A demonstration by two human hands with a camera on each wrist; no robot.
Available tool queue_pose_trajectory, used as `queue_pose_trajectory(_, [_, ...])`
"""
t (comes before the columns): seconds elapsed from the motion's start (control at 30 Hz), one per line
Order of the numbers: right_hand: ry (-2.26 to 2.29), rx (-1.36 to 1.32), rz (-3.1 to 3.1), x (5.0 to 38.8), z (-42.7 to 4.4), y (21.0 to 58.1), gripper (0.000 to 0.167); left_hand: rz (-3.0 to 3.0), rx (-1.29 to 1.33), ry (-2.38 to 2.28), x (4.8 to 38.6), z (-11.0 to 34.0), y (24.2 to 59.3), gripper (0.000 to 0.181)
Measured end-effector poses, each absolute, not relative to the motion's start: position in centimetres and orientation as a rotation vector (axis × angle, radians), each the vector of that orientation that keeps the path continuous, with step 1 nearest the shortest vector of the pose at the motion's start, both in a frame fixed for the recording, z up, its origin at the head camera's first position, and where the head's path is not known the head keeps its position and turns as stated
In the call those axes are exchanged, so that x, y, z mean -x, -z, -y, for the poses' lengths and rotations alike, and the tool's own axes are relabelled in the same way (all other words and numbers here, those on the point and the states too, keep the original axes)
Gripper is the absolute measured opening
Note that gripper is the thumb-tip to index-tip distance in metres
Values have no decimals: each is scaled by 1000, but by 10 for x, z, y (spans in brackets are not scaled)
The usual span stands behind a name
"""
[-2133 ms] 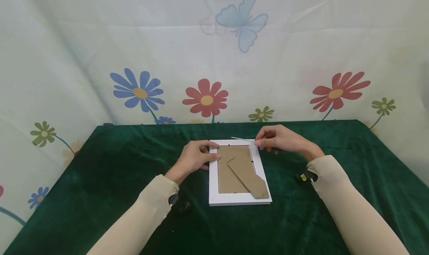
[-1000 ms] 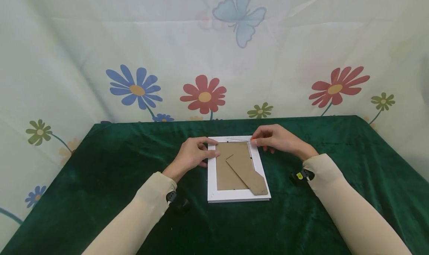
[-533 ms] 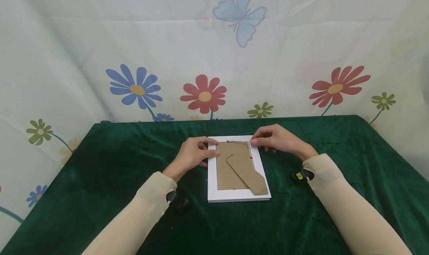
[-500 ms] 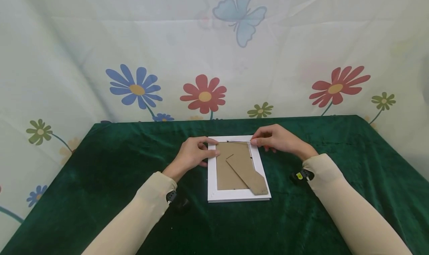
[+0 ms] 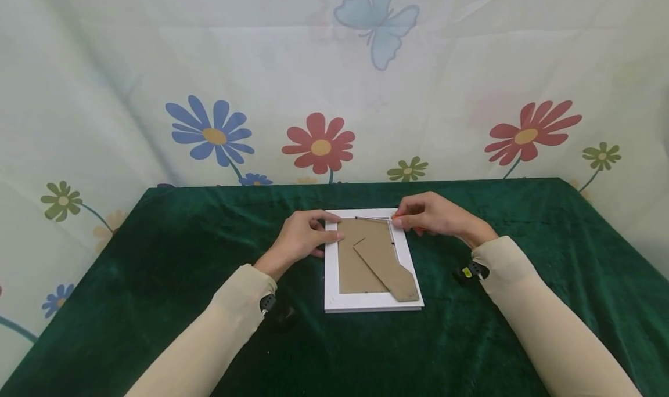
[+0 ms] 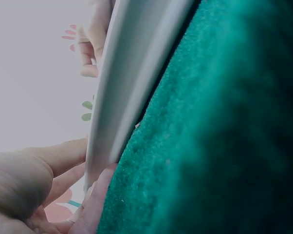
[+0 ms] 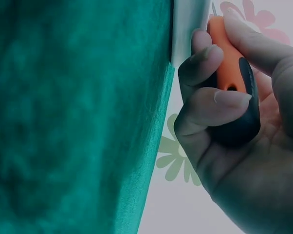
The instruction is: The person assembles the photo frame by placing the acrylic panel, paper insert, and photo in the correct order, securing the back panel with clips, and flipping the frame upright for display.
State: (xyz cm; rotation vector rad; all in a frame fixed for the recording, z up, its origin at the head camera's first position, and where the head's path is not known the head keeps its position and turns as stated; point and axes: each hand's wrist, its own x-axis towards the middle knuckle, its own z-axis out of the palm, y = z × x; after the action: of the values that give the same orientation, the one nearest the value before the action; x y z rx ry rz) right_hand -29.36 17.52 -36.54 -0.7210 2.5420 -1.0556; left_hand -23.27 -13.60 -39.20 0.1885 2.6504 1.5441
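Note:
A white picture frame lies face down, its brown backing board and folded stand leg showing. At its upper left corner my left hand grips the edge, thumb on the back; in the left wrist view, other fingers of the left hand touch the frame's side. My right hand holds a screwdriver, whose orange and black handle is plain in the right wrist view. Its thin metal shaft points left along the top of the backing, its tip at the small dark tab there.
Dark green velvet cloth covers the table. Small dark tabs sit along the inner border, such as the right tab. Behind the table hangs a pale curtain printed with flowers and a butterfly.
The screwdriver has come down from above the frame's top border to the top tab, and its handle end has shifted slightly since. The left hand keeps its grip on the corner.

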Motion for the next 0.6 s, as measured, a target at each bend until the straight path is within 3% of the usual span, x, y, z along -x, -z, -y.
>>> queue_pose_trajectory(0.6, [940, 839, -2579, 293, -170, 362, 9, -2650, -179, -1536, 233, 135, 392, 43])
